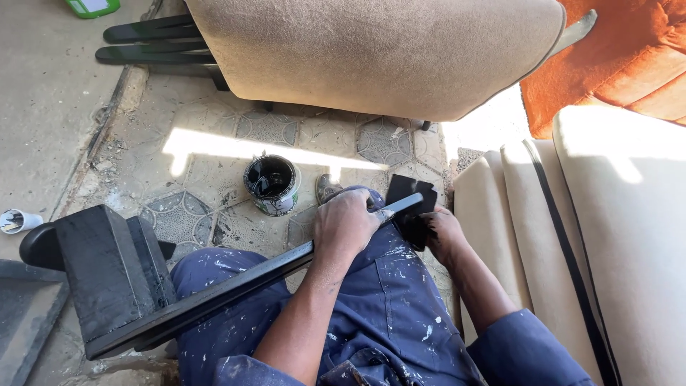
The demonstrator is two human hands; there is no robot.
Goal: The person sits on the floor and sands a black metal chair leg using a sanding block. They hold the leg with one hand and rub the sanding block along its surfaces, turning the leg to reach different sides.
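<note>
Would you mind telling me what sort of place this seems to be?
Probably an outdoor furniture or upholstery workshop: an open paint can stands on the patterned tile floor, beige upholstered cushions lie close by, and the left hand steadies a black-painted furniture frame.

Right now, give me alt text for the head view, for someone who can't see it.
A seated person's left hand grips a long black bar across their lap, while the right hand holds a black cloth at its far end. An open can of black paint stands on the tiled floor, beige cushions alongside.
</note>
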